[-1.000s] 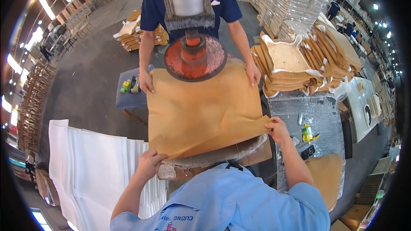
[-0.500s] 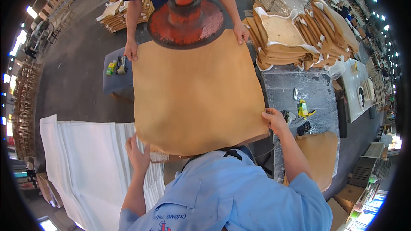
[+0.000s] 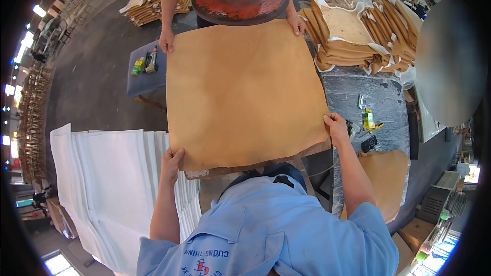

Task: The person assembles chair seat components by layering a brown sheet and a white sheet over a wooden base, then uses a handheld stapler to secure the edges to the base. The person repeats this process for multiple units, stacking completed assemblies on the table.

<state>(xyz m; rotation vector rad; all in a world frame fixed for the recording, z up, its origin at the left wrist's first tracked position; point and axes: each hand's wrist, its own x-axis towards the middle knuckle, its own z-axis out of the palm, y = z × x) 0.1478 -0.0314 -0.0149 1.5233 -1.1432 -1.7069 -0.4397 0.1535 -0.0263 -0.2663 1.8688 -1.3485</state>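
Observation:
A large tan leather-like sheet [image 3: 245, 97] lies stretched across the middle over a padded board or seat whose brown edge shows at the front. At its near left corner my left hand [image 3: 171, 162] is closed, thumb on top and fingers curled beneath. My right hand [image 3: 336, 129] pinches the near right edge. Across from me, a co-worker's hands [image 3: 166, 40] hold the two far corners. Above the far edge hangs a round, dark-rimmed disc [image 3: 240, 0] with worn red paint, hiding part of the co-worker.
White foam sheets [image 3: 110, 174] are stacked at left. A blue-grey padded stool [image 3: 138, 84] carries a staple gun [image 3: 152, 60]. The plastic-wrapped table [image 3: 348, 92] at right holds tan padded covers [image 3: 353, 36], small tools and another tan piece [image 3: 386, 179]. A blurred grey oval [image 3: 452, 61] blocks the far right.
My left hand has closed on the near left corner, where its fingers were looser before. The sheet looks flatter and more taut. A blurred grey oval has appeared at the right.

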